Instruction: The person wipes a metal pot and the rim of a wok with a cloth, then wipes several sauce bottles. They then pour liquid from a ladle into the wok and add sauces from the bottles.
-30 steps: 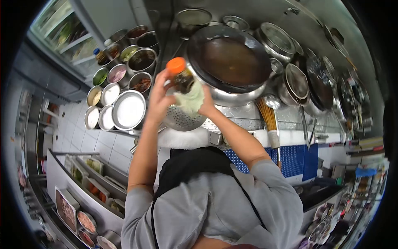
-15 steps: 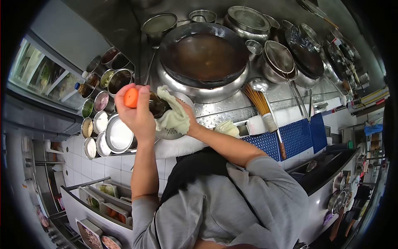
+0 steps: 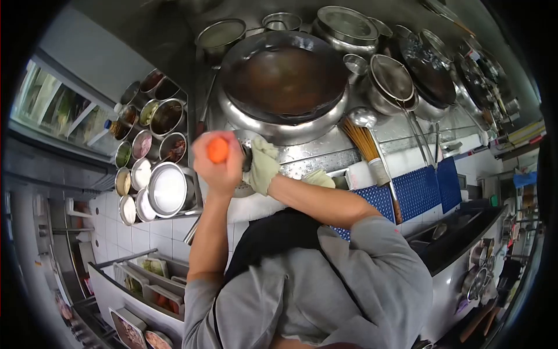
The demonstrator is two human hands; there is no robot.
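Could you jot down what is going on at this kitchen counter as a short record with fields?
setting: restaurant cooking station seen from above
left hand: grips a dark glass bottle with an orange cap near the cap
right hand: presses a pale green cloth against the bottle's body
ahead of the hands: large dark round wok in a steel ring
to the left: round steel condiment bowls in rows
to the right: bamboo brush, wire skimmer
clothing: grey top, black apron
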